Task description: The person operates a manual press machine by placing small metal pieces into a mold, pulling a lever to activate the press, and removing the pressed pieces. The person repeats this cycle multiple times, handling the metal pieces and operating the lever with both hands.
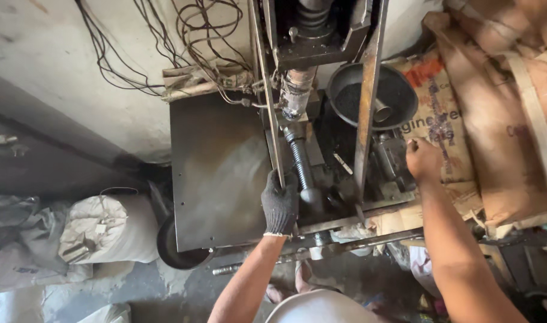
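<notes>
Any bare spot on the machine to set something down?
Free: the flat steel plate, bordered by the upright bar and gloved left hand. Crowded: between the threaded rod and right hand, under the black funnel.

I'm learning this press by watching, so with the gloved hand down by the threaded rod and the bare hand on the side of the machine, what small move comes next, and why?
Probably draw the gloved left hand back from under the threaded rod. It sits right at the rod's lower end, inside the metal frame, while the bare right hand rests on the machine's side parts, so the fingers look exposed if anything moves.
</notes>
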